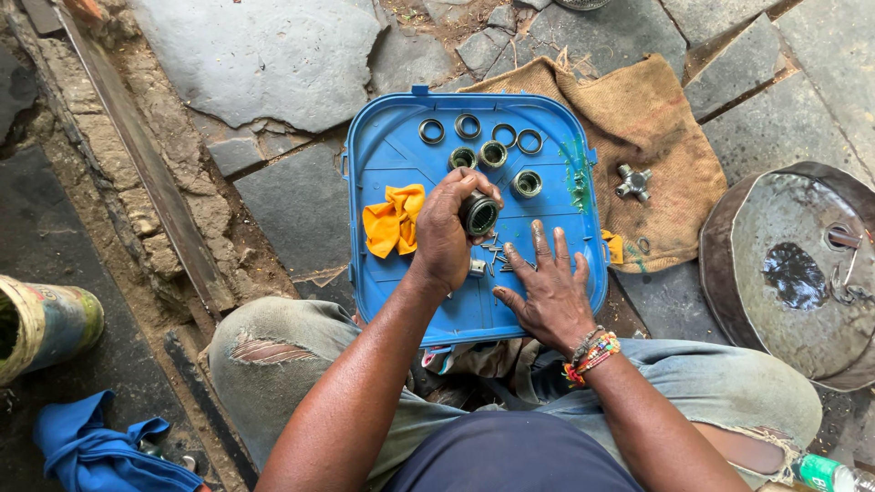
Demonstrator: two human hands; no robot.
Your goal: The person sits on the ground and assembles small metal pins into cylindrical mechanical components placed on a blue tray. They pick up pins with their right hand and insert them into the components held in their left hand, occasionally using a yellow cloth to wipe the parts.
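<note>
Head view: left hand [444,232] grips a bearing cup [478,214]; right hand [547,292] rests flat on needle rollers [497,255].

Cracked stone-slab floor [264,55] bearing a blue plastic lid [401,292] at centre, a burlap sack [656,137] at 2 o'clock, a round metal pan [775,219] at 3 o'clock, a paint-stained can [46,323] at 9 o'clock, and a blue cloth [91,451] at 8 o'clock.

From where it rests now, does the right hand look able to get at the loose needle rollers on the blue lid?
Probably yes. The right hand lies flat on the blue lid, fingertips beside the needle rollers. Nothing lies between; the left hand holds its bearing cup just above them.
</note>
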